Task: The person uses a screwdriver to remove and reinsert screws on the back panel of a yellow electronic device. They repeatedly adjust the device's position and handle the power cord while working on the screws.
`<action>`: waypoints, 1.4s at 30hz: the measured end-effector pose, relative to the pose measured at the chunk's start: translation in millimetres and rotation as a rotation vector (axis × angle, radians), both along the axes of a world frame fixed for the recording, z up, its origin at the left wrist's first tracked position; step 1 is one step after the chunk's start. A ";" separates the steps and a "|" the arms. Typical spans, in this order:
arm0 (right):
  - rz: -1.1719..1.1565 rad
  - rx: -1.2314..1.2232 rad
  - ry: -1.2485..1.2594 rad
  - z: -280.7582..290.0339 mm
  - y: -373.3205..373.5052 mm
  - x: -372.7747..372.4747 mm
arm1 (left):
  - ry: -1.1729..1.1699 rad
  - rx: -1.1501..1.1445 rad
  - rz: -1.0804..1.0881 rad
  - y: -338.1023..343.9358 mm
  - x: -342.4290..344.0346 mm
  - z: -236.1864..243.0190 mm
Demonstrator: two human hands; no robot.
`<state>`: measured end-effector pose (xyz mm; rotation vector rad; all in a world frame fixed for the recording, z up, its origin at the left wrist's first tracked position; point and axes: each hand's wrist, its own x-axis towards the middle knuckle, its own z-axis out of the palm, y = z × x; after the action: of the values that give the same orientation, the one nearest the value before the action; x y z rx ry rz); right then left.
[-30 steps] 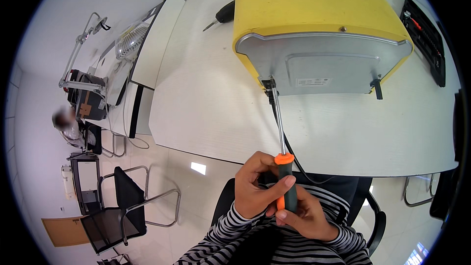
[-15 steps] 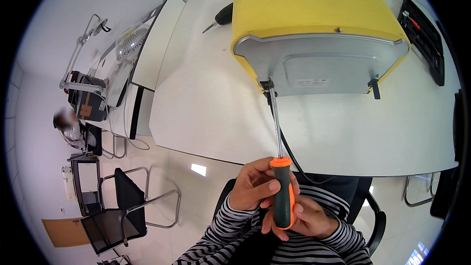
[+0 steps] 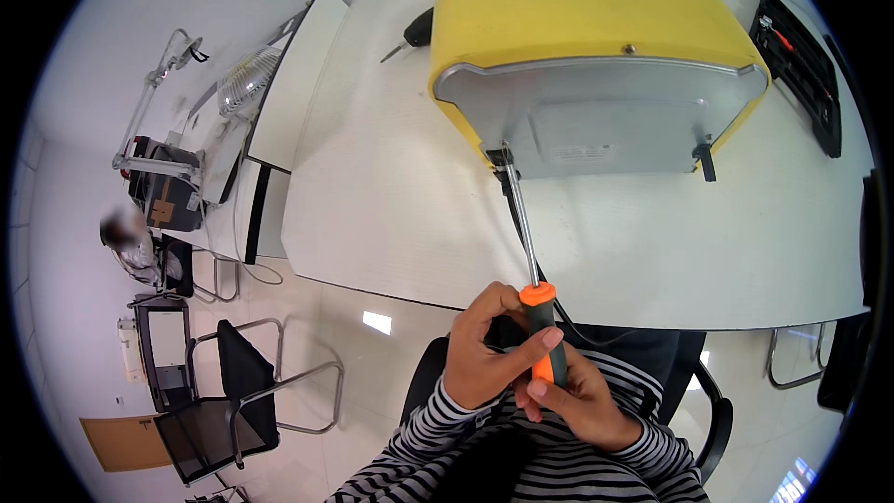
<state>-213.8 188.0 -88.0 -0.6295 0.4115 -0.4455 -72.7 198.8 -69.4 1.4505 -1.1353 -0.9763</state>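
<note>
Head view: left hand [image 3: 486, 360] and right hand [image 3: 592, 407] gripped the screwdriver [image 3: 539, 296], its tip at the near left corner of the grey panel [image 3: 615, 116]. Panel was on the yellow box [image 3: 596, 5]; work looked underway, couldn't tell what remained.

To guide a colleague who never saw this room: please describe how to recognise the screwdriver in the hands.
On the white table is a big yellow case with a grey end panel. From that panel's lower left corner, the screwdriver runs down to the left hand and right hand. Its handle is orange and dark green; the tool left of the case is black-handled.
</note>
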 end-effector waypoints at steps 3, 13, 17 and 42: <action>-0.037 0.041 -0.015 -0.4 -1.7 -8.2 | -0.176 -0.104 -0.011 -3.5 8.0 10.8; -0.016 -0.071 0.006 -13.8 19.3 -45.2 | 1.014 -0.832 -0.332 36.1 -15.9 95.8; -0.092 -0.099 0.058 -21.8 25.1 -55.8 | 1.124 -0.795 -0.523 32.6 -33.8 86.7; -0.108 -0.210 0.052 -21.5 27.9 -52.2 | 1.242 -0.761 -0.678 28.6 -62.4 88.6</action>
<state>-266.0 215.8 -109.5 -0.8267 0.4530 -0.5810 -135.1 227.5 19.2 -0.2739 -0.8184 -1.3572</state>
